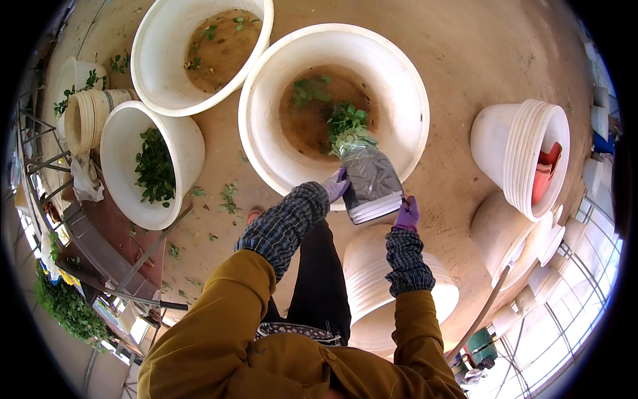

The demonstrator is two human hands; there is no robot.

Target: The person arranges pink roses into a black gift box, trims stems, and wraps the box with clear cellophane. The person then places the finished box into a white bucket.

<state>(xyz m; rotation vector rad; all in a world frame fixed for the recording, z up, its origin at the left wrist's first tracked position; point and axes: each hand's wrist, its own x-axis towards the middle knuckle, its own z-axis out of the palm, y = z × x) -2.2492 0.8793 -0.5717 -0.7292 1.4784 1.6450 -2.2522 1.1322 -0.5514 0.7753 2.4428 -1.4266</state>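
A leafy bundle in a dark plastic wrapper (372, 176) with a white, layered base tilts over the near rim of a large white tub (405, 100). Its green leaves (347, 118) stick out of the far end, over brownish water in the tub. My left hand (337, 184), in a purple glove, grips the wrapper's left side. At the base's right corner, my right hand (408, 214) closes on the bundle, also gloved in purple. Part of the fingers of both hands is hidden by the bundle. A few loose leaves (311, 90) float in the water.
Another white tub (156, 86) with water and leaf bits stands at the far left, near a white bucket (116, 149) holding dark leaves. Nested tubs (362, 282) are close by my legs; more nested buckets (495, 139) lie at the right. Leaf scraps (229, 196) litter the floor.
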